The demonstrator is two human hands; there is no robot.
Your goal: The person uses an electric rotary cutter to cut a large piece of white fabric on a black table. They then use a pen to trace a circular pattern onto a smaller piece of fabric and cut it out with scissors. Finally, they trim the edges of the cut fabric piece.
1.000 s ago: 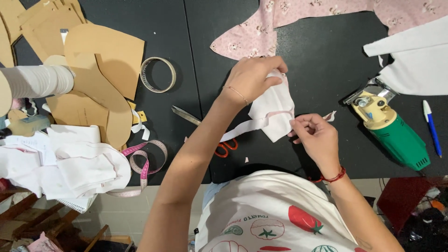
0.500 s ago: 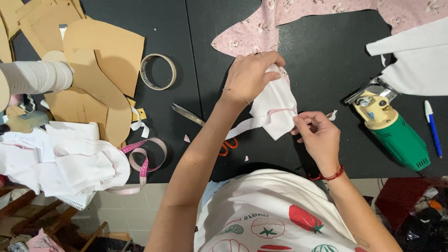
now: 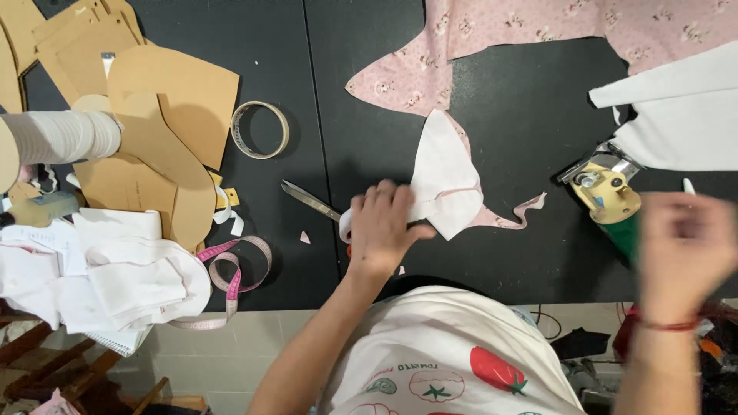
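Observation:
My left hand (image 3: 383, 228) presses flat on the lower edge of a small white fabric piece (image 3: 444, 175) that lies on the black table (image 3: 507, 253), over a pink patterned strip (image 3: 516, 216). Scissors (image 3: 310, 200) lie just left of that hand, partly under it. My right hand (image 3: 683, 247) is blurred at the right, off the fabric, near a yellow and green electric cutter (image 3: 607, 196); nothing shows in its fingers.
Pink printed fabric (image 3: 538, 34) and white cloth (image 3: 680, 115) lie at the back right. Brown cardboard patterns (image 3: 165, 115), a tape roll (image 3: 260, 129), a ribbed white roll (image 3: 58, 138), a stack of white pieces (image 3: 115, 277) and a pink measuring tape (image 3: 231, 269) fill the left.
The white piece went from held up in both hands to lying flat on the table. My left hand now presses it down; my right hand let go and swung right.

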